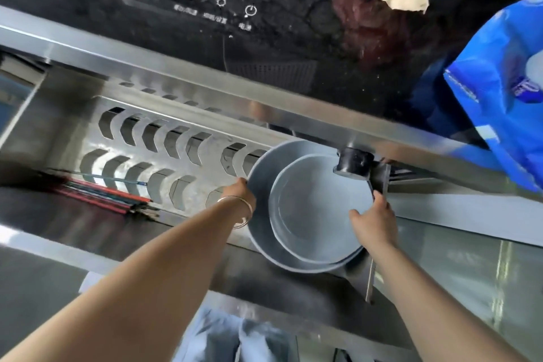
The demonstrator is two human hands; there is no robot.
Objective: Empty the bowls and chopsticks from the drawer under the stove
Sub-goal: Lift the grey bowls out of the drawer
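Two grey-blue bowls [311,209] stand on edge, nested, at the right end of the open steel drawer [176,138] under the stove. My left hand [239,189] grips the left rim of the larger outer bowl; a thin bangle sits on that wrist. On the right side, my right hand [374,219] holds the rim, thumb lying on the inner bowl's face. A bundle of red and dark chopsticks [102,195] lies flat at the drawer's left front, apart from both hands.
The drawer's steel rack [152,156] has rows of curved slots. A black knob [354,163] hangs from the stove's front edge right above the bowls. The black glass cooktop [235,9] lies beyond, a blue plastic bag [499,91] at the right.
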